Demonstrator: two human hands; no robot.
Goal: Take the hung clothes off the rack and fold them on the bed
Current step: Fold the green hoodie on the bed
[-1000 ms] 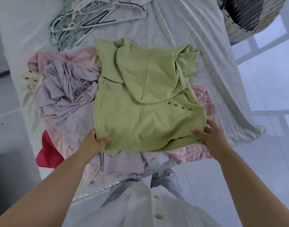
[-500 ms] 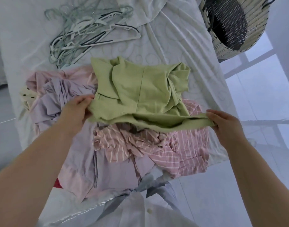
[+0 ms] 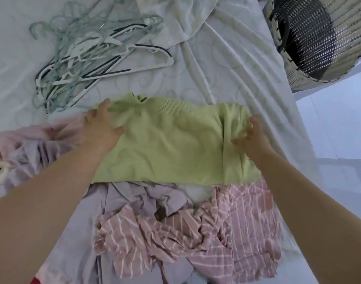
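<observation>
A light green hoodie lies folded in half on the white bed, its ribbed hem along the far edge. My left hand lies flat on its left end with the fingers spread. At the right end, my right hand holds the cloth, its fingers curled into the folds. Near me lie a crumpled pink striped shirt and a lilac garment.
A tangle of grey-green and white hangers lies on the bed at the far left. A woven basket stands at the far right beside the bed. More pink and lilac clothes are heaped at the left. White floor shows to the right.
Both hands lifted the hoodie's near hem and carried it away from me over the hood, folding it in half. The pink striped shirt underneath came into view.
</observation>
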